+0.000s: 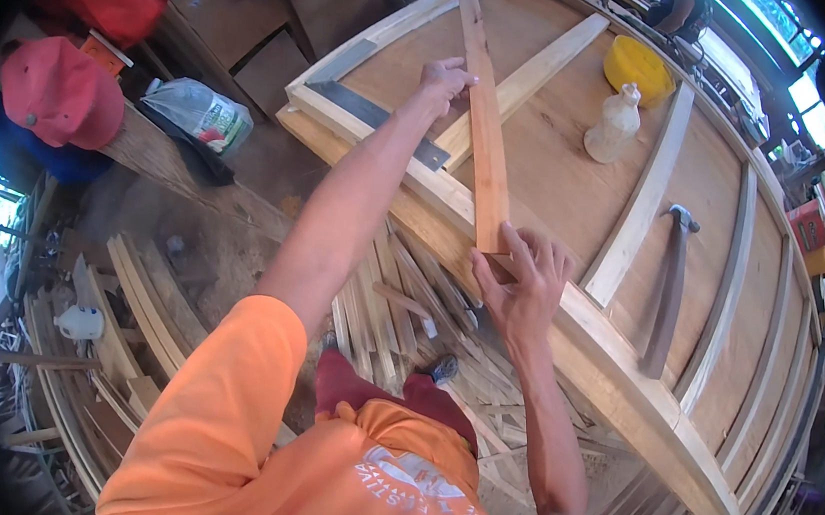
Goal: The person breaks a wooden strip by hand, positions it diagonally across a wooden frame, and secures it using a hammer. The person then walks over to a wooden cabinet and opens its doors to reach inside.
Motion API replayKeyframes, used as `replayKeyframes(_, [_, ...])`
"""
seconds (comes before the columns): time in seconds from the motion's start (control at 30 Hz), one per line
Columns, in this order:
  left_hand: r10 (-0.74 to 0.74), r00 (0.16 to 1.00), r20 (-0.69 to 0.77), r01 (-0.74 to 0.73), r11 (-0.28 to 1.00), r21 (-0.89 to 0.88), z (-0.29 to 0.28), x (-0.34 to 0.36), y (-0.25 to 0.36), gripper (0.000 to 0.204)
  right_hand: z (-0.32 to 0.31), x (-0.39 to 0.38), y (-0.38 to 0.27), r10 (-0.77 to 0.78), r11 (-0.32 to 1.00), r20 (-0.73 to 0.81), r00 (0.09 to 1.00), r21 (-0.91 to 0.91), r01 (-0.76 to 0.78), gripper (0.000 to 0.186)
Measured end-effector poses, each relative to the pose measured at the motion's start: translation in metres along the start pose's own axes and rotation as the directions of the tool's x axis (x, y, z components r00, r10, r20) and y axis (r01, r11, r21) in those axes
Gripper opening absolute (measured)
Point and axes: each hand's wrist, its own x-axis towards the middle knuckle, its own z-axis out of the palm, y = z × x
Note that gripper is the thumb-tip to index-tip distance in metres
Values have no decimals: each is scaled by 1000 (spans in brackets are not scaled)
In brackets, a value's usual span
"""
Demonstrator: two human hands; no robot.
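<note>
Right hand point(527, 288) holds plank point(486, 155); orange shirt point(306, 503) bears lettering point(423, 490).

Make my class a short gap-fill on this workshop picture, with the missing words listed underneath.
1. The person's ____ hand is farther along the wooden strip than the other hand.
2. The hammer lies to the ____ of the whitish bottle in the picture.
3. The round container just beyond that bottle is coloured ____.
4. The person's shirt has ____ sleeves.

Missing words: left; right; yellow; orange.
</note>
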Motion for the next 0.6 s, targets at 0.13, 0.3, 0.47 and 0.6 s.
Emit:
replayKeyframes(0.13, [1, 1000, 4, -1, 1000, -29, 5, -7, 1, 54, -4, 0, 3, -9, 998, -14, 1000, 55, 9, 48])
replayKeyframes(0.3, [11, 1000, -6, -11, 998, -64, 6, -17, 2, 63, -6, -3, 9, 47, 993, -9, 999, 112, -46, 44])
replayKeyframes(0.47, [50, 999, -6, -51, 998, -41, 3, -25, 5, 58, -12, -5, 17, 41, 988, -6, 999, 151, -40, 41])
replayKeyframes(0.6, [50, 999, 6, -50, 997, -59, -9, -24, 7, 56, -10, -1, 13, 41, 981, 6, 999, 187, -42, 41])
